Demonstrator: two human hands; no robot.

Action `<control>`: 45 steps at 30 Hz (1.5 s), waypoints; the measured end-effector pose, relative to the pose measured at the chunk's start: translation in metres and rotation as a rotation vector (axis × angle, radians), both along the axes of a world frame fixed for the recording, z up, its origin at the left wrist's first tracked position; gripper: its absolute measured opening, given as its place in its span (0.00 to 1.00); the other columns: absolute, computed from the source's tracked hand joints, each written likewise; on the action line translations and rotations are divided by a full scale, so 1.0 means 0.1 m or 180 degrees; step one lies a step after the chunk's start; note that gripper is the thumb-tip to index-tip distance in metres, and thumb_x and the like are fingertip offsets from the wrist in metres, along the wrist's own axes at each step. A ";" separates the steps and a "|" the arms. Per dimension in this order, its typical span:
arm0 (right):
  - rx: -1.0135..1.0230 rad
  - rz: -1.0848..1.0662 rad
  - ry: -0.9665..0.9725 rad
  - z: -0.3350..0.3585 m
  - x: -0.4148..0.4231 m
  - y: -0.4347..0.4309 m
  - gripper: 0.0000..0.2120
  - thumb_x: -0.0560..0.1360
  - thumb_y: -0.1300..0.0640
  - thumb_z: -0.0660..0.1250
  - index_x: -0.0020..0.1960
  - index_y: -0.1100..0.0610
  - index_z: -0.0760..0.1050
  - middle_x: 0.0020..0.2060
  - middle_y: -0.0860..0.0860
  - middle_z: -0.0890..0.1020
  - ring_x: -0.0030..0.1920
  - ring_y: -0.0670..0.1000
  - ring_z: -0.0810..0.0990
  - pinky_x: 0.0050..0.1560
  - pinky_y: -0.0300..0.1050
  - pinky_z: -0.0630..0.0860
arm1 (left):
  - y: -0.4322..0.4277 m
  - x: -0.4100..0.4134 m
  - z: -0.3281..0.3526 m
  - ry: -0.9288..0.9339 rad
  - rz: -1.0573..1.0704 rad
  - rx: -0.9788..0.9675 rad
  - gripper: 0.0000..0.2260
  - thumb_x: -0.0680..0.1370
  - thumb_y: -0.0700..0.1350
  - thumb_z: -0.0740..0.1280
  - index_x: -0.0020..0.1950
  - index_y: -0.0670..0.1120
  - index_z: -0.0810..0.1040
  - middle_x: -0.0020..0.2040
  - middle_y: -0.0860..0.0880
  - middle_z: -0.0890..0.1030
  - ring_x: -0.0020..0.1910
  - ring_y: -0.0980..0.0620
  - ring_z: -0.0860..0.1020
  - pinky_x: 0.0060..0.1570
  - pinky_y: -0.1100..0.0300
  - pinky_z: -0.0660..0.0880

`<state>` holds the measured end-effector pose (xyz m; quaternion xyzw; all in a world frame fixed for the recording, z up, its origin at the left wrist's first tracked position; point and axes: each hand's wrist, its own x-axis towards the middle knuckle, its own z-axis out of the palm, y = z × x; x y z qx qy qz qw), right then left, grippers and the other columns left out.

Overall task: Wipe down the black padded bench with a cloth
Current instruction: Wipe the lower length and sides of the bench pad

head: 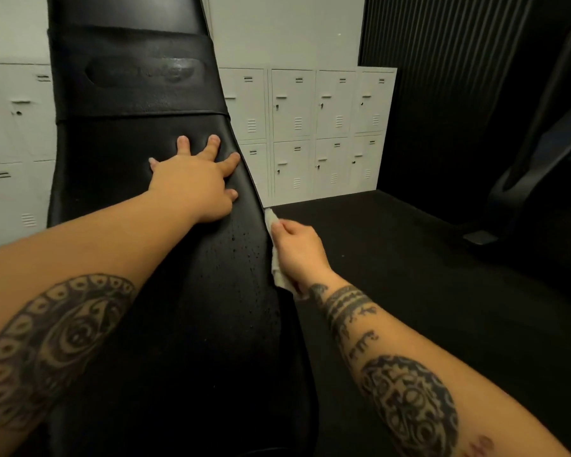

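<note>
Cloth (278, 273) pressed along bench (195, 324) side edge — right hand (299, 250) seemingly gripping it.

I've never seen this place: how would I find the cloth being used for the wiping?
Start at the long black padded bench running up the middle of the view. Follow its right edge to the right hand, which holds a small wad against the bench's side. That wad is the cloth: the only white crumpled thing against the black padding and dark floor.
</note>
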<state>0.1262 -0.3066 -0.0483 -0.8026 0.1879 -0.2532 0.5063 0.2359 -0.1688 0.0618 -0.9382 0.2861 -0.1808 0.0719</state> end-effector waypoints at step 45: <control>-0.0292 -0.0369 0.0145 -0.54 -0.54 0.12 0.15 0.79 0.41 0.62 0.50 0.47 0.84 0.37 0.40 0.83 0.43 0.40 0.80 0.43 0.38 0.73 | 0.04 0.01 -0.10 -0.0109 -0.0099 -0.0229 0.32 0.82 0.62 0.58 0.82 0.63 0.47 0.84 0.52 0.43 0.82 0.37 0.44 0.71 0.23 0.54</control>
